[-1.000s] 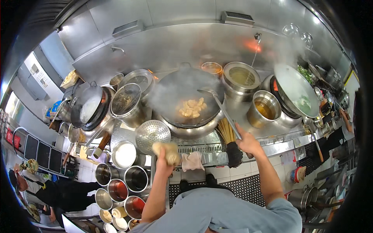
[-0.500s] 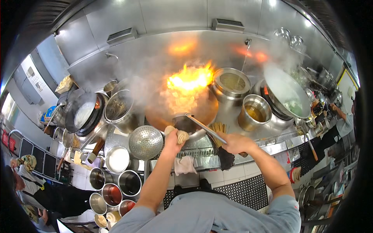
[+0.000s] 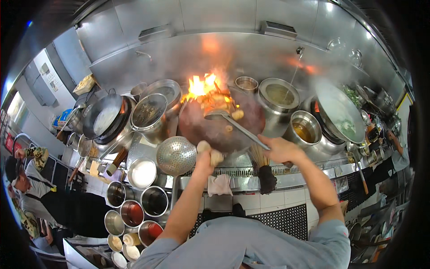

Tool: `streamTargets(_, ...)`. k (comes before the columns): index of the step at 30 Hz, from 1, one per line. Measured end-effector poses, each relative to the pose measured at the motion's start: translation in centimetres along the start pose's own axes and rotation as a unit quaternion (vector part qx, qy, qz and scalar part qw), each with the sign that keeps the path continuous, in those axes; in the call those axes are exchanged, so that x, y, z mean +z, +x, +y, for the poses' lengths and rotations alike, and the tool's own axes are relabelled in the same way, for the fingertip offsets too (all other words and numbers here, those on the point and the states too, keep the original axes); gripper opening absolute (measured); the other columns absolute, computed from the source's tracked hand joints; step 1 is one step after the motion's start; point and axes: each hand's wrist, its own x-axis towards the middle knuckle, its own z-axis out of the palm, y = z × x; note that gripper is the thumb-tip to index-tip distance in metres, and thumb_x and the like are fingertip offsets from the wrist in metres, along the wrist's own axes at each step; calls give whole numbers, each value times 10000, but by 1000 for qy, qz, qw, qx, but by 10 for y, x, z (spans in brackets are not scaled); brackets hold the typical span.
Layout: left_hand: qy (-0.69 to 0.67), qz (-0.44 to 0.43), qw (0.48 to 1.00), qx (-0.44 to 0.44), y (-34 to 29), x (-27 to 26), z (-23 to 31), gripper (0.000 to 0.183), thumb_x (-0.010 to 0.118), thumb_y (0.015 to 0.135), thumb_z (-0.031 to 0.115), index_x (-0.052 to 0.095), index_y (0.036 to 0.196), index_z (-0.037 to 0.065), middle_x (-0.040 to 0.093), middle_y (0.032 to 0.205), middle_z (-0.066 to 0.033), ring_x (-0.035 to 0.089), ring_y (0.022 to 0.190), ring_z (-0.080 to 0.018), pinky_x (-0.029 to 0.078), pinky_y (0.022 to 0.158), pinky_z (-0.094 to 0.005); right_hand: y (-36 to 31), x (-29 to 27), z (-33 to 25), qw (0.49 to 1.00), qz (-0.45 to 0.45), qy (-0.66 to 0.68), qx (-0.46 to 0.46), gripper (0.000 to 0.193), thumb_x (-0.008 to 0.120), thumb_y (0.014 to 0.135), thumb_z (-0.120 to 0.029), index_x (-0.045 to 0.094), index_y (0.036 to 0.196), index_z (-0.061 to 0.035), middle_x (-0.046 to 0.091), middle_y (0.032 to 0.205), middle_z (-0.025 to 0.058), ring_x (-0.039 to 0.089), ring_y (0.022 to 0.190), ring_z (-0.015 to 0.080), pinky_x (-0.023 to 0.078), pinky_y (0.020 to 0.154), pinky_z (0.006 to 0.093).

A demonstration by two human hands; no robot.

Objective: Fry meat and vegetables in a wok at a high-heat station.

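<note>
From where I stood, the big wok (image 3: 244,130) sat at the middle of the steel counter (image 3: 274,127), straight ahead of the cook, with flames (image 3: 202,85) leaping over its far side. Pale pieces of food (image 3: 238,114) showed in and above the wok, most bunched up by the fire and partly lost in its glow and the smoke.

The cook's left hand (image 3: 205,162) was at the near rim, its fingers closed around a bunched beige cloth (image 3: 216,157); what they gripped beneath it I couldn't tell. The right hand (image 3: 283,151) had its fingers clamped on the handle of a long ladle (image 3: 217,114), which slanted up and leftward so that its bowl hung over the wok, near the food.

Just left of the wok lay a perforated skimmer (image 3: 176,155), beside a pot of white stuff (image 3: 142,173). A bamboo brush (image 3: 259,155) stood near the right hand, and past it a pot of amber liquid (image 3: 305,128). On the far right a tilted pale wok (image 3: 339,110) steamed. Off to the left a co-worker in a dark apron (image 3: 67,210) was close by.
</note>
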Motion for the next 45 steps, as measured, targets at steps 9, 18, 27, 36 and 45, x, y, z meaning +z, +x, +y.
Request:
streamTargets(9,45,63,995,-62,21,12,16,116,481,893,204,483,891,88,532,710,-66,546,553,-200,431,410,-330,26,-2,-15,980,-175,39,82,593,486,791,-159,356,1365,-89,618,716,155,606,536,244,494,537,379)
streamTargets(18,49,74,996,-12,-19,-9,-10,59,443,848,60,495,868,80,542,771,-69,570,608,-208,466,465,-352,8,-21,-28,990,-69,64,108,604,497,808,-149,333,1369,1,638,888,233,619,578,284,504,567,385)
streamTargets(27,85,73,994,-6,5,5,-29,138,454,879,98,485,1007,56,569,825,-89,595,658,-228,488,502,-344,42,46,20,997,33,-4,66,594,527,791,-169,375,1345,-17,634,900,248,637,698,329,509,672,412)
streamTargets(36,72,48,996,8,32,-11,5,169,489,901,211,519,848,53,569,752,-79,599,612,-213,494,481,-355,-27,127,-57,923,90,284,242,617,533,790,-153,319,1362,-64,594,945,324,598,876,452,466,785,462)
streamTargets(45,424,-142,873,-194,-68,-109,-101,530,692,773,242,508,1217,18,594,1121,-131,586,1001,-235,464,901,-350,-91,147,43,856,256,310,325,619,569,806,-126,328,1359,15,565,1095,312,593,1022,356,465,848,374)
